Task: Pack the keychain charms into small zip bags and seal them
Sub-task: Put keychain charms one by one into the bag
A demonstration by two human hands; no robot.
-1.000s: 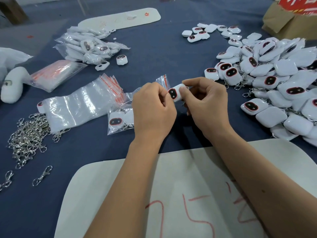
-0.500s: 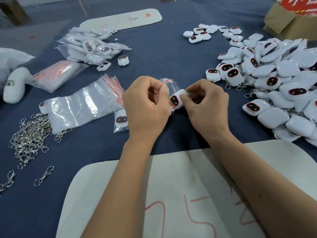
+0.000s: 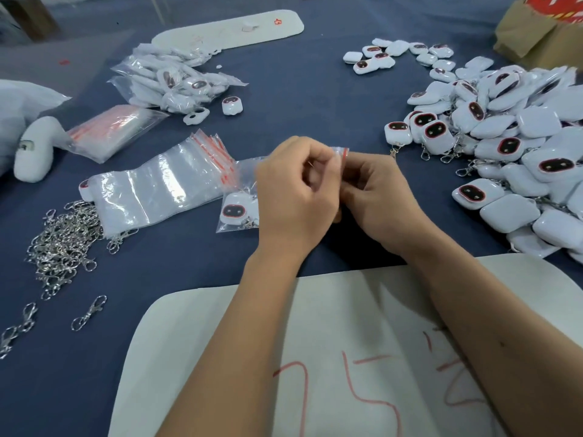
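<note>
Above blue cloth (image 3: 299, 89), zip bag (image 3: 340, 152) between fingers (image 3: 328, 162)

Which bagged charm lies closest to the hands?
The bagged charm lying face up just beside the left hand; the other bagged ones sit in a pile far across the table.
</note>
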